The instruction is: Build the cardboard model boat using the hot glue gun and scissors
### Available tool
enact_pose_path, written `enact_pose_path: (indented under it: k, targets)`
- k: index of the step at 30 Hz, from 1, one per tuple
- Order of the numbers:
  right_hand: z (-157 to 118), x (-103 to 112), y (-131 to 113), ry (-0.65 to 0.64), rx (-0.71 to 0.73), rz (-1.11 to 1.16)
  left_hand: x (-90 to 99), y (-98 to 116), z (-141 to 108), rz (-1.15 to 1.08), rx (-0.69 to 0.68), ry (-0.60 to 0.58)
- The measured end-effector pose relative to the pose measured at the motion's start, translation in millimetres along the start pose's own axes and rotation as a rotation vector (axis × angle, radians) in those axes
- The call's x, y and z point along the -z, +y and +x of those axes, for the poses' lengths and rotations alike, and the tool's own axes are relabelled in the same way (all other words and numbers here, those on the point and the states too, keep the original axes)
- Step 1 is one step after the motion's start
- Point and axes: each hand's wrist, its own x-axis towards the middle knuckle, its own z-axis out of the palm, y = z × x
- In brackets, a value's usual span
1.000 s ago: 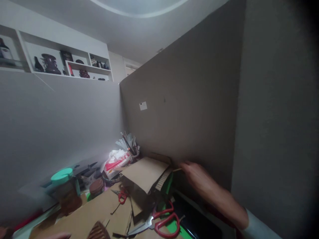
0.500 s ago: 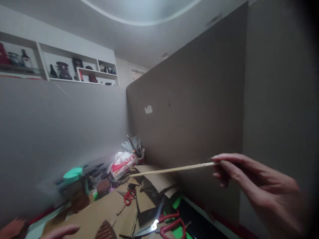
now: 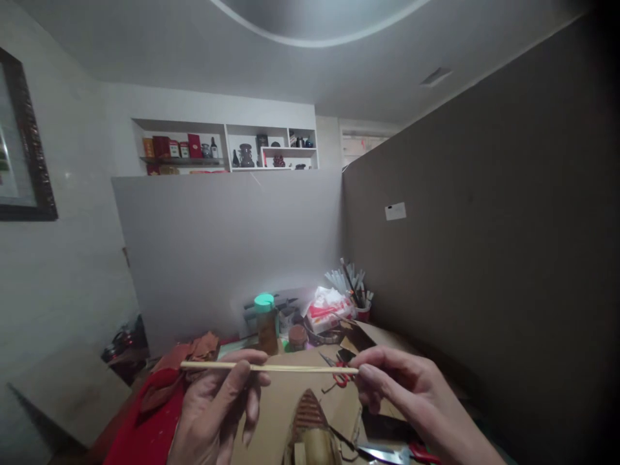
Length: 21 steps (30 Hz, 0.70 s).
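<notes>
A thin pale wooden stick (image 3: 300, 369) runs level between my two hands above the table. My left hand (image 3: 217, 400) pinches it near its left part, the left end sticking out past the thumb. The fingertips of my right hand (image 3: 402, 384) close on its right end. Below, a brown boat-shaped model (image 3: 309, 413) with a ribbed bow lies on the cardboard (image 3: 268, 413). Red-handled scissors (image 3: 387, 453) lie under my right hand, partly cut off by the frame. Smaller red-handled scissors (image 3: 341, 374) show behind the stick.
A jar with a turquoise lid (image 3: 264, 302), a brown pot (image 3: 297, 337), a tissue pack (image 3: 328, 313) and a cup of brushes (image 3: 362, 312) stand at the back. Red cloth (image 3: 150, 413) covers the left side. Grey panels (image 3: 227, 245) wall in the table.
My view has swung left. The right hand has brought the stick to the middle, and my left hand has risen from the table and now grips it too.
</notes>
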Motion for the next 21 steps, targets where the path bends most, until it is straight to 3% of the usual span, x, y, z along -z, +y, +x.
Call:
enact_pose_path:
  k: [3,7,12,16,21]
  targets:
    - [7.4,-7.4,-1.4,-0.176,0.03,-0.123,10.5,-1.4,5.1,0.014,-0.007,0.013]
    - [8.4,-11.7,-5.7,-0.292,0.141,-0.367,8.9,-3.1,7.0,0.026,-0.03,0.045]
    - [3.4,-13.0,-7.5,-0.269,0.233,-0.51,-2.6,2.3,1.3,0.048,-0.081,0.099]
    - [2.3,-11.5,-3.4,-0.308,0.265,-0.48,-3.0,2.0,-0.5,0.07,-0.104,0.08]
    - [4.8,-15.4,-1.4,-0.296,0.248,-0.482,-12.5,4.7,-12.8,0.069,-0.158,0.149]
